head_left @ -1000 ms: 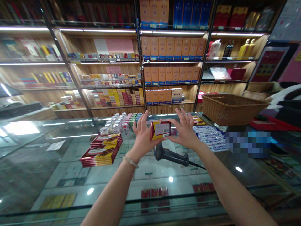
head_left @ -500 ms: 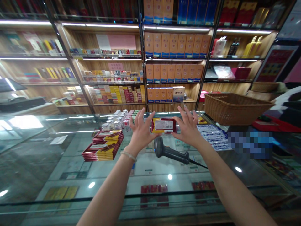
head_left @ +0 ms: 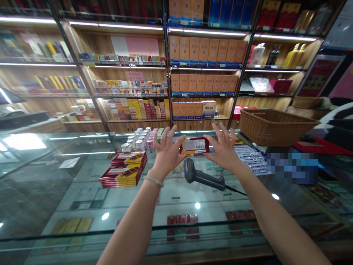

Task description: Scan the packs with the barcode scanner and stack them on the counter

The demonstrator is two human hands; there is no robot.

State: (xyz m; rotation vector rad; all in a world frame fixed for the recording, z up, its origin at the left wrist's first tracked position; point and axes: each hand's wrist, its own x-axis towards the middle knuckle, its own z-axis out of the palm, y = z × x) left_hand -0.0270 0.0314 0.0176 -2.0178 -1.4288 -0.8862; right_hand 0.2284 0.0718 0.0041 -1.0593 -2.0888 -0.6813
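Observation:
Between my two hands is a red and yellow chocolate bar (head_left: 194, 145), its label and barcode side facing me. My left hand (head_left: 167, 151) pinches its left end with thumb and forefinger, the other fingers raised. At the right end, my right hand (head_left: 223, 148) grips it the same way. A black barcode scanner (head_left: 204, 177) lies on the glass counter (head_left: 132, 209) just below the bar, its cable running off to the right. Left of my left hand sit stacks of chocolate bars (head_left: 124, 171) in matching red and yellow wrappers.
Several clear-lidded jars (head_left: 136, 139) stand behind the stacks. Blue and white packets (head_left: 251, 159) lie right of my right hand, with a wicker basket (head_left: 275, 127) behind them. Shelves (head_left: 204, 70) full of boxes line the wall beyond the counter.
The chocolate bar has shifted slightly to the right in the picture with both hands still on it. The view has moved a little; the scanner and stacks appear shifted right too.

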